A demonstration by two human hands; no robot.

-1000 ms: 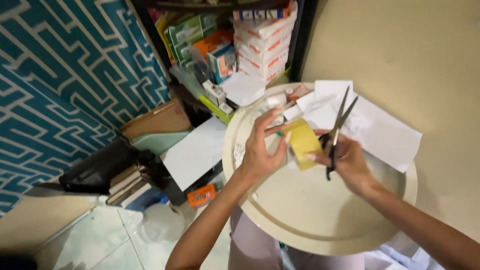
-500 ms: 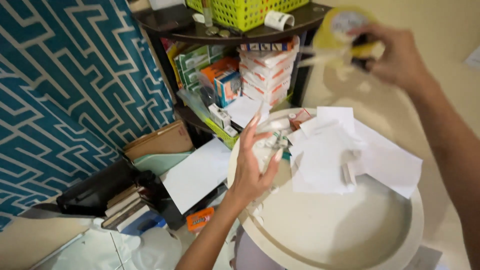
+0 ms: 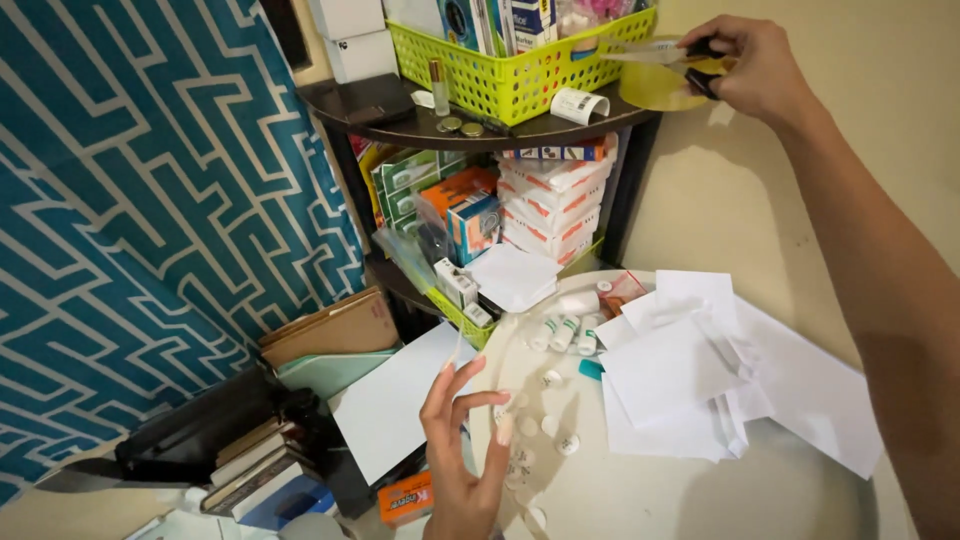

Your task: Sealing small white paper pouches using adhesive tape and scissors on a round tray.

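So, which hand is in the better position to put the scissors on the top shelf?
The right hand. It already holds the scissors with a yellow piece, raised level with the top shelf beside the green basket. The left hand is low, at the edge of the round table, fingers spread.

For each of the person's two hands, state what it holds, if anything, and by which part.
The right hand holds scissors by their handles, at a yellow piece. The left hand is raised with fingers spread; whether they pinch anything cannot be told.
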